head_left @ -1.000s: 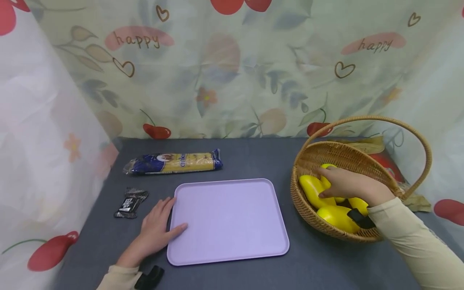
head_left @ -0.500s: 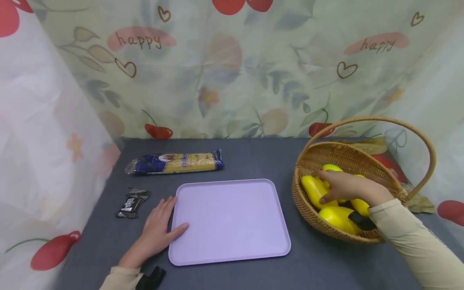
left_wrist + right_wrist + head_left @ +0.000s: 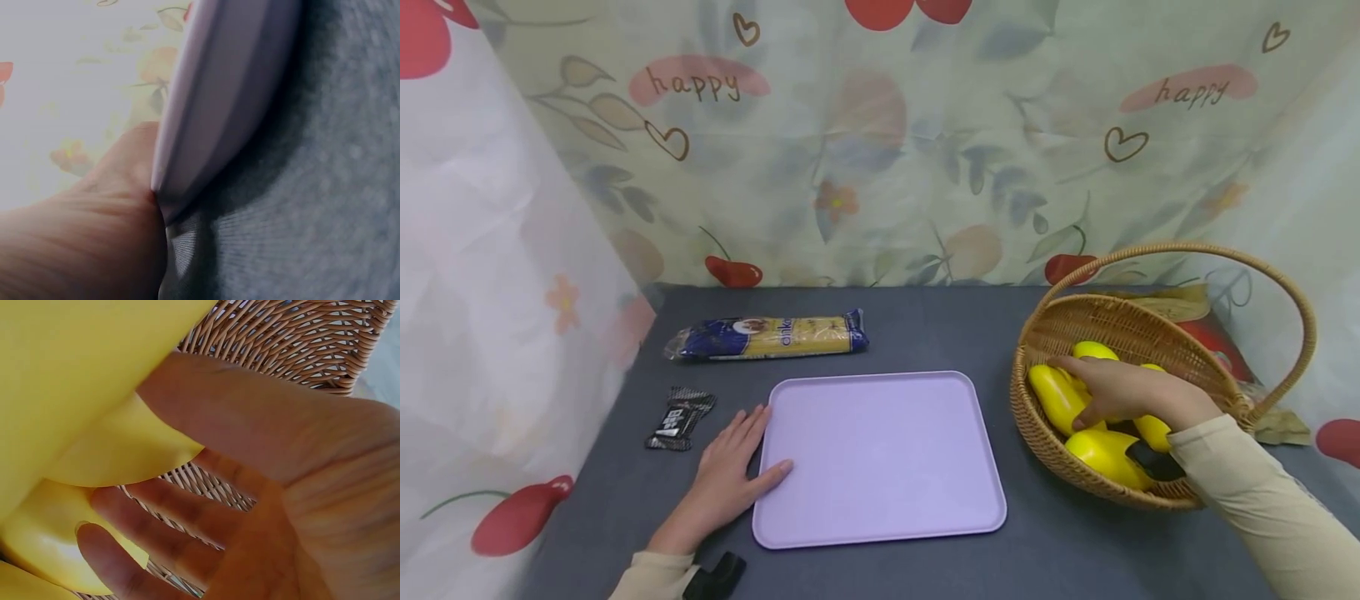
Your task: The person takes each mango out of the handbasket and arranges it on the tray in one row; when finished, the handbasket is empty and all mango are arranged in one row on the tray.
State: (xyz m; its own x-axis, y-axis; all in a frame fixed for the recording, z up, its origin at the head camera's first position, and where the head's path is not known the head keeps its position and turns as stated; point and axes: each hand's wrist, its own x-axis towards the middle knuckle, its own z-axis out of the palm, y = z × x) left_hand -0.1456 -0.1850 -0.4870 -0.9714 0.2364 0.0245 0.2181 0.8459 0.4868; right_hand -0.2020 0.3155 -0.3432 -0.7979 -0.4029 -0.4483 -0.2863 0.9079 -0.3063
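Observation:
My right hand (image 3: 1123, 393) reaches into a wicker basket (image 3: 1120, 321) at the right. Its thumb and fingers grip a smooth yellow mango (image 3: 1056, 400) near the basket's left side. In the right wrist view, the thumb lies against the yellow skin and the fingers spread around the fruit's far side. Another mango (image 3: 1105, 457) sits in front, with more around the hand, partly hidden. My left hand (image 3: 722, 475) rests with straight fingers at the left edge of a lilac tray (image 3: 880, 458), its thumb over the rim.
A blue and yellow pasta packet (image 3: 775, 336) lies behind the tray. Left of the left hand is a small black wrapped snack (image 3: 679, 418). The basket's tall handle (image 3: 1300, 308) arches above the right forearm. Behind the basket is a red and brown package (image 3: 1213, 342).
The right hand has shifted very slightly among the mangoes. The whole head view has drifted a little to the right; the left hand stays on the tray.

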